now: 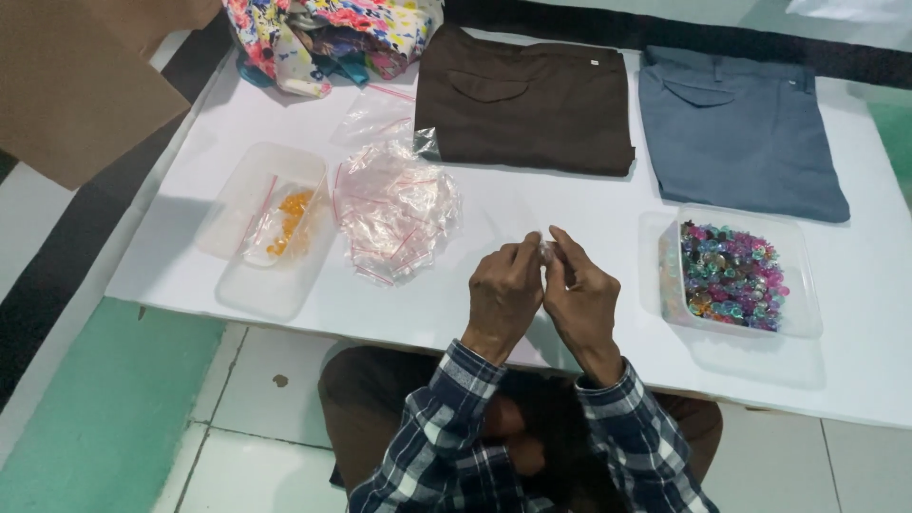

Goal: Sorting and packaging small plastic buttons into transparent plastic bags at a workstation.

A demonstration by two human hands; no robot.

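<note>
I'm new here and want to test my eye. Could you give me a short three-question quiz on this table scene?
1. True or false: the brown garment lies left of the grey garment.
2. Which tub holds the mixed-colour beads: A, the right tub, or B, the left tub?
3. What do the left hand and right hand pinch between them?

Key
1. True.
2. A; the left tub holds a bag of orange beads.
3. A small clear item, too small to identify; the pile of clear bags lies nearby.

A small clear plastic bag, perhaps empty, is pinched between the fingertips of both hands above the white table.
</note>
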